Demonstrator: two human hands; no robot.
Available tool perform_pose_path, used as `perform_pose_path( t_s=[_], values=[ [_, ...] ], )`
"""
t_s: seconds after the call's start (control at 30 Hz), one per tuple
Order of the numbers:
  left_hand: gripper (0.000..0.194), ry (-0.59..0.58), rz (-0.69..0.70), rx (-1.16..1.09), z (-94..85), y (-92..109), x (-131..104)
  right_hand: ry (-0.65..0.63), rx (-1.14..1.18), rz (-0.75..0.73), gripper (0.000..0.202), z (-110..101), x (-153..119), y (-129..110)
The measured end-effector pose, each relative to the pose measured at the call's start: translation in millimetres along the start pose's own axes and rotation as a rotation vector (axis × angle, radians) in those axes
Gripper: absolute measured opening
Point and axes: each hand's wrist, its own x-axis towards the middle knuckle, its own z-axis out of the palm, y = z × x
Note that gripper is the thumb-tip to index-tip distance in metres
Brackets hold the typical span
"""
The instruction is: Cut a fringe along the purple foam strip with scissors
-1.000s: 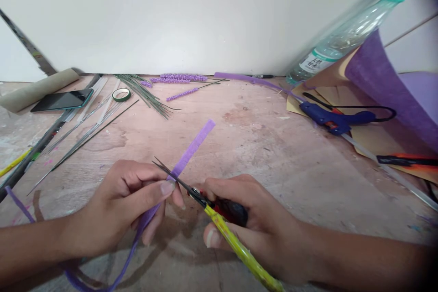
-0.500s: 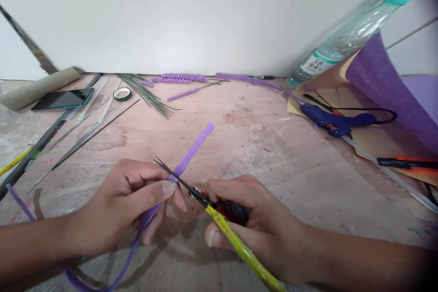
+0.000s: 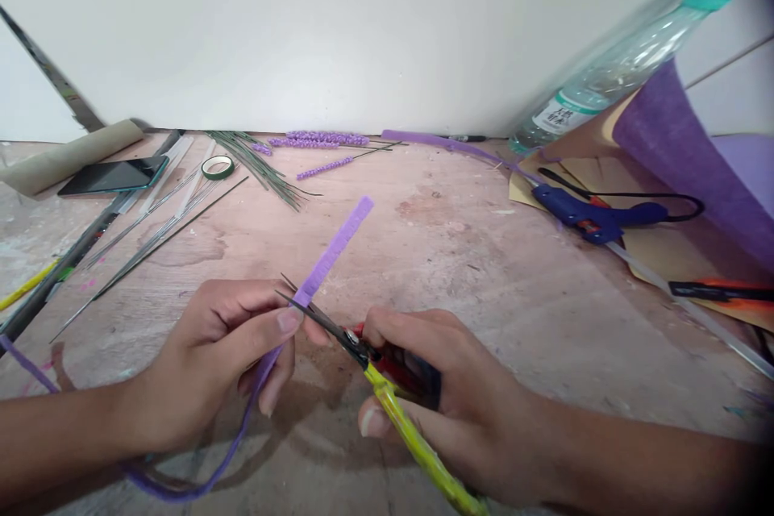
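— What is on the tabletop (image 3: 484,266)?
— At lower centre, the right hand (image 3: 453,387) has its fingers bent around the scissors (image 3: 417,443). At lower left, the left hand (image 3: 223,355) pinches the purple strip (image 3: 335,252).
— Where does this strip lie?
— Its free end points to the middle of the frame; narrowly parted blades cross it, just beside the left thumb.
— Which step is it?
— I judge, snipping slits along one edge. The next move calls for a shallow cut, stopping before the other edge.
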Motion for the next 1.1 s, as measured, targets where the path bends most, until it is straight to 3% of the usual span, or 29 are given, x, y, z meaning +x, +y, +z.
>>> perform_pose_path(
  t_s=[0.17,0.5,0.83,1.1],
  values=[
    [0.031,-0.033,-0.015,0.039,-0.4,-2.2,-1.3,-0.006,-0.025,0.028,0.039,1.8,-1.0,2.3],
    [0.033,-0.059,-0.046,-0.019,-1.2,-0.3,-0.6,0.008,0.042,-0.028,0.029,2.4,-3.6,8.1],
    [0.034,-0.103,-0.083,-0.033,-0.1,-0.7,-0.9,-0.054,0.090,0.063,0.050,0.3,-3.2,3.8],
    [0.034,-0.087,-0.095,-0.032,-0.6,-1.5,0.2,-0.057,0.119,0.065,0.049,-1.5,-0.6,2.8]
  ],
)
